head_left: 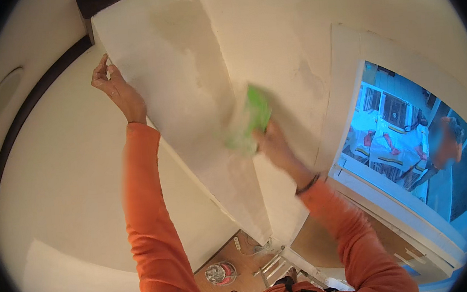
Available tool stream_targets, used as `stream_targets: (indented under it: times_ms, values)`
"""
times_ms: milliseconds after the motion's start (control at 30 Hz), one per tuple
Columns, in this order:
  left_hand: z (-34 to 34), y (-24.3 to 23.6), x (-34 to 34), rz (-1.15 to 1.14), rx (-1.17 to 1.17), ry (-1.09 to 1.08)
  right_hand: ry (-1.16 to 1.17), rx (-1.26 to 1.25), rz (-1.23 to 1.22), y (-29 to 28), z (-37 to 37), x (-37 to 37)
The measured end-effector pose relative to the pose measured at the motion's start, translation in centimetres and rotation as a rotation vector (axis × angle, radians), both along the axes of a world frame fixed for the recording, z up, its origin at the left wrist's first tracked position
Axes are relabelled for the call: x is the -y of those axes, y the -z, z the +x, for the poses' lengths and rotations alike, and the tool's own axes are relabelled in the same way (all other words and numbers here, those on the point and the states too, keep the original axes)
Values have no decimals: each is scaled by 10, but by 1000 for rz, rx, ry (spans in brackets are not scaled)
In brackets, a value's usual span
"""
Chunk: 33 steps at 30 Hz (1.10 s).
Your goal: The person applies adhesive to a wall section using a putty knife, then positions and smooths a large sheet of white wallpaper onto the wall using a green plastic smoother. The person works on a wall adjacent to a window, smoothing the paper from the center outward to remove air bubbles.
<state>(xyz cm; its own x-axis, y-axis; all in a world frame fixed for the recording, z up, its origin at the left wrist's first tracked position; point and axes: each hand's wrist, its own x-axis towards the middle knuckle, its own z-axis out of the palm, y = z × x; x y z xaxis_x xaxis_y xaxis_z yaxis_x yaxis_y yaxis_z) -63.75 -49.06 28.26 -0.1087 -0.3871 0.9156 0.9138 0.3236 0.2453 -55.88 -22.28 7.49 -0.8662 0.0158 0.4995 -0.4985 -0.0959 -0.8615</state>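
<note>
My right hand (277,145) is closed around a flat green and whitish hand tool (259,108), smeared by motion so its exact kind does not show. The tool is against or very near the pale wall (286,48), by the inner corner with a protruding wall section (168,80). Darker, damp-looking patches (211,65) mark that section's surface. At its outer left edge is my raised left hand (118,92), fingers loosely bent and apart beside the edge, with no tool in it. Both arms wear orange sleeves.
On the right, a white-framed window (351,172) shows a bluish scene with an orange-clad figure. Below are a ladder (276,266), a bucket (221,273) with grey contents, and a power strip (237,243) with a cable on the brown floor. Dark trim (27,107) curves along the left.
</note>
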Motion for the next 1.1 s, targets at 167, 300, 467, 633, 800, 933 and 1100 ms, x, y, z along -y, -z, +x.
stream_targets:
  times_ms: [167,300,467,633,800,933,1100]
  values:
    - [4,0,18,11,12,-36,311,233,659,79,1,61]
    - [-7,-4,-11,28,46,-24,702,70,877,125,-40,123]
    - [12,1,4,42,66,-2,259,-206,863,151,44,137]
    - [8,-3,6,54,37,20,58,359,305,170,27,93]
    - [4,1,10,65,42,-1,-139,684,-331,134,-15,67]
    - [4,-3,-3,61,33,6,-341,658,-483,93,-54,54]
    - [3,1,3,16,27,-18,-350,585,-478,-24,-53,53]
